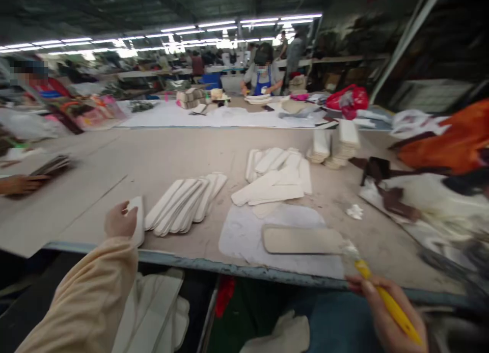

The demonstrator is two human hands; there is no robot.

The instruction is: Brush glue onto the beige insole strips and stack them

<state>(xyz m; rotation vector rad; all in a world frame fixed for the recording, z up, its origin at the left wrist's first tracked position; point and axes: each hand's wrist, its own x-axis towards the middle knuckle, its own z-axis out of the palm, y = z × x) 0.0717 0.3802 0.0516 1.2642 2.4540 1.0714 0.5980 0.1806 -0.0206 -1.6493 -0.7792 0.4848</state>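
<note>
Head view
Hands: two of the person's own. The left hand (pixel 119 220) is at lower left, the right hand (pixel 385 317) at lower right. One co-worker's hand (pixel 19 184) is at the left edge.
Left hand: cream sleeve, fingers wrapped on one white strip (pixel 138 221) standing on edge at the table's near side.
Right hand: closed around one yellow-handled brush (pixel 385 302). Bristles point up-left, just beside the right end of the beige piece.
Beige piece (pixel 301 239): one, flat on one white sheet (pixel 244 236), lower centre.
Fanned strips (pixel 185 205): about eight, overlapping, just right of the left hand. Blur blocks an exact count.
Loose pile (pixel 277 177): centre, count unclear.
Stacks (pixel 336 146): two or three, upper right of centre.
Table edge (pixel 237 269): runs along the bottom, just below the sheet.
Open room: bare tabletop (pixel 114 159) at centre left, between the fan and the co-worker's hand.
Right side: crowded with orange fabric (pixel 451 139) and dark scraps.
</note>
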